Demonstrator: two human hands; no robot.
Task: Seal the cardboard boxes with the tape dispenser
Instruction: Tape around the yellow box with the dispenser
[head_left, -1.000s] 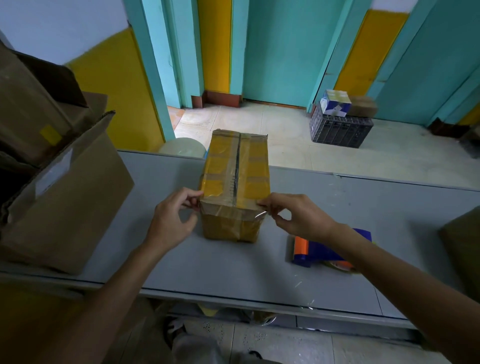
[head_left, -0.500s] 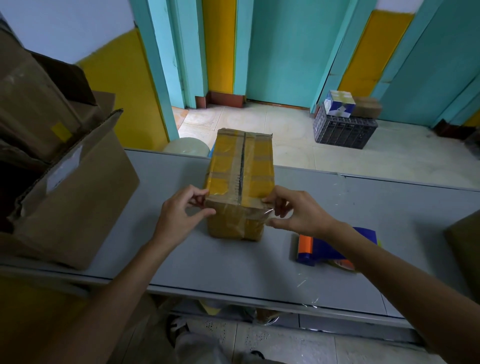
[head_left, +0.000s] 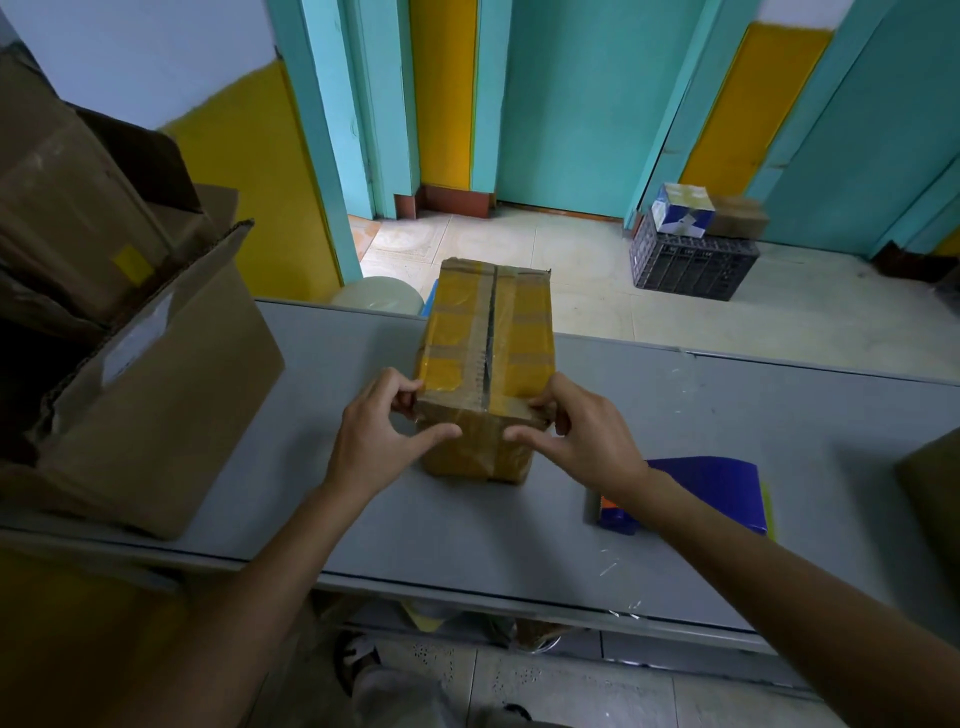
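Cardboard box (head_left: 485, 358), small, brown, heavily wrapped in yellowish tape. It stands on the grey table (head_left: 498, 535), about mid-width, with its long axis pointing away from the wearer. A dark seam runs lengthwise down the middle of the top face, with tape strips crossing it (film on the near end face glints and looks wrinkled).

Left hand (head_left: 371, 441): grips the near left top corner of the box, fingers curled over the edge, thumb pressed flat on the near end face.

Right hand (head_left: 584, 441): mirrors it at the near right top corner, fingers curled onto the side and top edge, thumb lying along the near face. The two thumbs point toward each other and do not touch.

Tape dispenser (head_left: 696, 493): blue body with an orange part at its left end. It lies on the table to the right of the box, apart from it, partly hidden behind the right wrist. Neither hand touches it.

Surroundings: a large open carton (head_left: 156, 410) sits at the left end of the table, with more cartons stacked behind it. Another brown box (head_left: 932, 499) is cut off by the right edge. On the tiled floor beyond the table stands a dark plastic crate (head_left: 691, 267) with a blue-and-white package (head_left: 680, 210) on top.
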